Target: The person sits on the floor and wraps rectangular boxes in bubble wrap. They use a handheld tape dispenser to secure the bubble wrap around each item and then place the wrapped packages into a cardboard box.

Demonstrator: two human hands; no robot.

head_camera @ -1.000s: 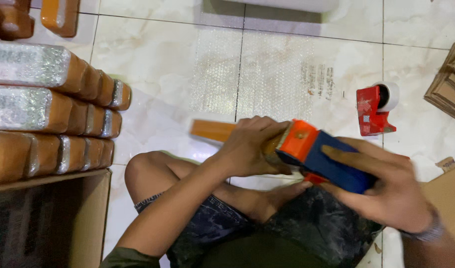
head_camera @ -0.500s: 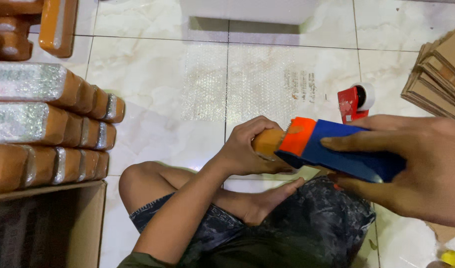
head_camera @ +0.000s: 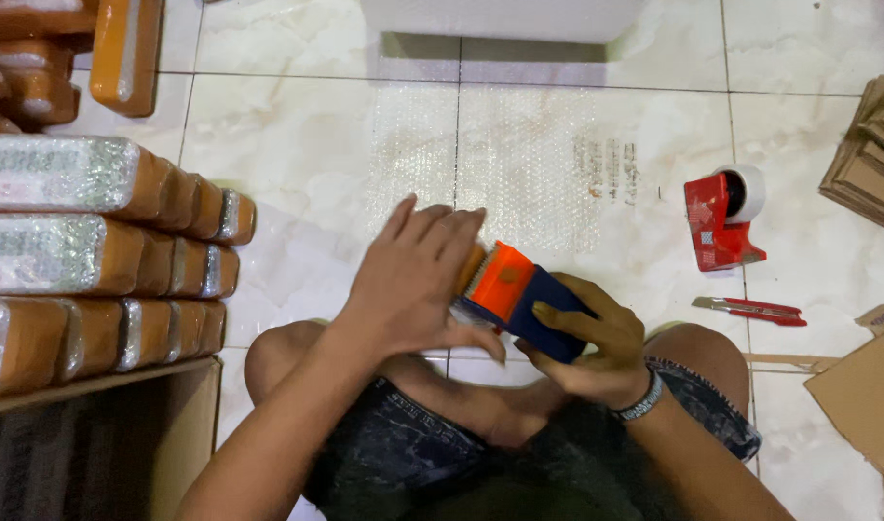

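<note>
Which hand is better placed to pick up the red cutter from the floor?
The right hand, probably. The red cutter lies on the tiles on its side. But that hand holds the blue and orange tape dispenser; the left hand is farther away.

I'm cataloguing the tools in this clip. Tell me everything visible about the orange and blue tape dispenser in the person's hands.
The tape dispenser looks plastic, with a dark blue body and an orange head carrying a toothed cutting edge. It is tilted, head pointing up and left, above the person's lap. The right hand grips its blue body; the left hand lies flat across its front, hiding what is under it. Whether a roll is loaded cannot be seen.
</note>
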